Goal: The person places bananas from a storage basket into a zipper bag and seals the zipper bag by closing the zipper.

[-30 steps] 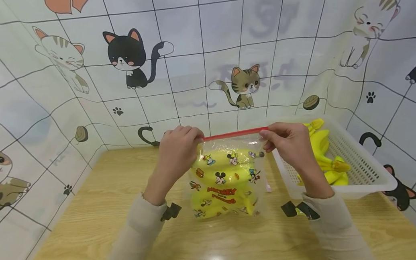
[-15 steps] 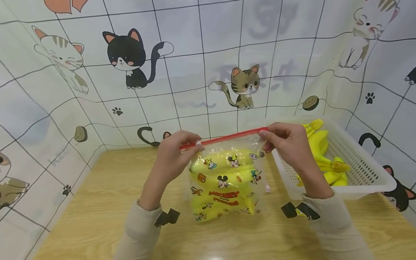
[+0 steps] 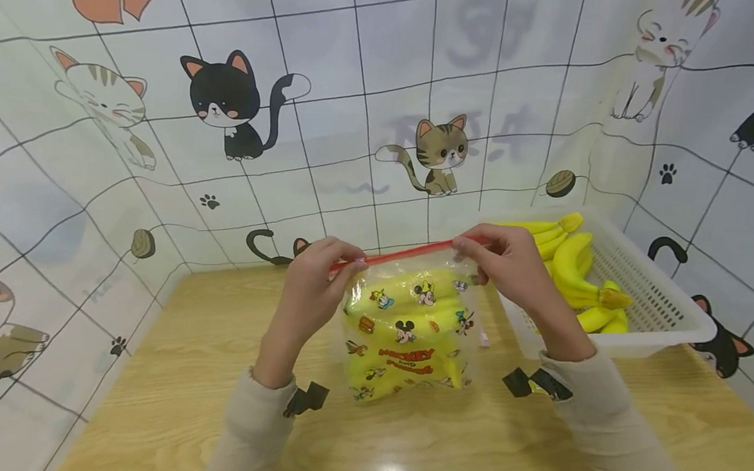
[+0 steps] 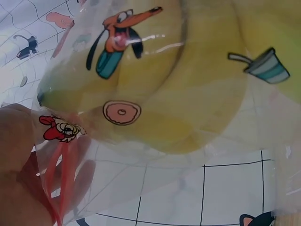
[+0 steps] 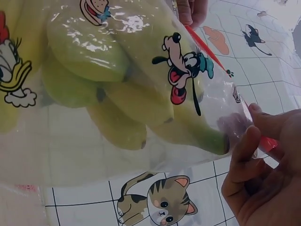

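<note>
A clear zip bag [image 3: 408, 354] printed with cartoon figures is held above the wooden table, its red zip strip [image 3: 408, 253] along the top, tilted up to the right. Yellow bananas [image 5: 136, 106] fill it, seen through the plastic in both wrist views. My left hand [image 3: 313, 282] pinches the strip near its left end, between thumb and fingers; a short red end shows beyond the thumb. My right hand [image 3: 509, 265] pinches the strip near the right corner. In the left wrist view, the plastic partly veils the fingers [image 4: 84, 179].
A white perforated basket [image 3: 667, 314] with several bunches of yellow bananas [image 3: 574, 267] stands right of the bag, partly behind my right hand. A small pale pink piece [image 3: 484, 339] lies on the wooden table [image 3: 212, 341]. Cat-patterned sheeting [image 3: 333, 116] surrounds the table.
My left hand has shifted left along the strip, changing its grip with the thumb now in front. More recently my right hand has moved slightly left along the strip. The bag hangs in nearly the same place.
</note>
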A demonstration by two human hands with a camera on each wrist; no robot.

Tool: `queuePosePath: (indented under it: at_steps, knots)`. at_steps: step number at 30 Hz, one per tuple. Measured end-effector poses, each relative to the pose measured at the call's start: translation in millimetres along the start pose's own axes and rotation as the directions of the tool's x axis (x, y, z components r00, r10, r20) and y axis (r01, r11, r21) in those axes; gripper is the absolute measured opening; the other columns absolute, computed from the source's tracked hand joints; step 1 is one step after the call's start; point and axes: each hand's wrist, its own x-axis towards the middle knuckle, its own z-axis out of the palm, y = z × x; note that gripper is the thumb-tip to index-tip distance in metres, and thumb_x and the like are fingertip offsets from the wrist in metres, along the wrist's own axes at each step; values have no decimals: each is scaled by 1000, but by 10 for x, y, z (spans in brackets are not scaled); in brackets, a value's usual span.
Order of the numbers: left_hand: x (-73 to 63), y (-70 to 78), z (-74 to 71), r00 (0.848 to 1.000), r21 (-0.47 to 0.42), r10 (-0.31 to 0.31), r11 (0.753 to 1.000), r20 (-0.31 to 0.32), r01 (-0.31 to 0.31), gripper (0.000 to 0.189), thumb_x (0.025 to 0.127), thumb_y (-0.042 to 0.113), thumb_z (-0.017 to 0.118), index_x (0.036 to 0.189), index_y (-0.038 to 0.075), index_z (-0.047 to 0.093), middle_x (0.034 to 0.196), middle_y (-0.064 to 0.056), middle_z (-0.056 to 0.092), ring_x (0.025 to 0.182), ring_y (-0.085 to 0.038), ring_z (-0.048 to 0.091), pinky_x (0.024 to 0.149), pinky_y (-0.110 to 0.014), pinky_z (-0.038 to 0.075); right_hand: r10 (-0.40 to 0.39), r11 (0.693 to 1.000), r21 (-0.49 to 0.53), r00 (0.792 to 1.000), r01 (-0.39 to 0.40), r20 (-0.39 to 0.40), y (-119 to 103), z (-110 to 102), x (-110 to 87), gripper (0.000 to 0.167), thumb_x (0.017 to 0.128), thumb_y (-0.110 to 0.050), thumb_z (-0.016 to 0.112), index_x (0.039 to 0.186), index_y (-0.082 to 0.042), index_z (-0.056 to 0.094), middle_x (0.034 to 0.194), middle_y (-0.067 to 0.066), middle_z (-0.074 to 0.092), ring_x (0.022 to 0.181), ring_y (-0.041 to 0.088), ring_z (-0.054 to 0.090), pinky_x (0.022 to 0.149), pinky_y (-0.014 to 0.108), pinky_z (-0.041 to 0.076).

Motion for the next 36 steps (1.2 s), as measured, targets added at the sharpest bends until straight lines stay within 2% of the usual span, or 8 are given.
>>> queuePosePath:
  at_steps: [5, 8, 13, 22, 28, 36]
  knots:
    - [4, -23, -4, 1000, 46, 2, 999, -7, -1, 7, 94, 16, 75, 96, 9, 75, 94, -4, 75, 92, -22, 68, 75, -37, 54, -73, 997, -23, 997, 73, -11, -5, 20, -7, 15, 101, -17, 68, 100, -7, 78, 73, -1, 70, 50, 19, 55, 49, 29, 47]
    - [9, -29, -11, 1000, 74, 18, 997, -6, -18, 8, 95, 17, 74, 96, 9, 75, 94, -3, 75, 91, -22, 66, 74, -37, 52, -110, 993, -48, 993, 108, -46, -22, 35, -9, 14, 100, -15, 68, 100, -7, 79, 78, 2, 71, 49, 18, 56, 49, 29, 47]
    - [24, -9, -45, 999, 98, 36, 995, 4, -36, 6, 96, 16, 72, 96, 10, 74, 94, -2, 74, 88, -22, 63, 70, -35, 48, -153, 984, -107, 981, 140, -119, -37, 48, -1, 11, 97, -12, 71, 99, -6, 80, 71, 7, 67, 47, 17, 55, 47, 26, 42]
    - [11, -50, -137, 999, 117, -4, 993, 38, -1, 8, 95, 18, 74, 96, 11, 74, 94, -1, 75, 88, -22, 63, 71, -34, 49, -145, 982, -139, 981, 127, -130, -33, 42, -5, 10, 97, -14, 72, 98, -7, 80, 74, 8, 67, 48, 17, 53, 47, 25, 42]
    - [-6, -110, -209, 998, 124, -33, 992, 54, 26, 8, 94, 17, 76, 96, 10, 75, 92, -2, 75, 87, -22, 63, 74, -35, 51, -142, 981, -149, 982, 122, -128, -1, 30, 1, 11, 97, -14, 72, 100, -8, 80, 68, 7, 64, 47, 18, 53, 45, 27, 39]
    - [1, -193, -271, 996, 117, -60, 992, 63, 52, 9, 94, 17, 75, 97, 9, 75, 93, -3, 75, 83, -21, 61, 71, -33, 49, -133, 980, -169, 981, 109, -142, 17, -10, 5, 11, 96, -14, 73, 100, -8, 81, 60, 6, 61, 47, 18, 54, 45, 27, 37]
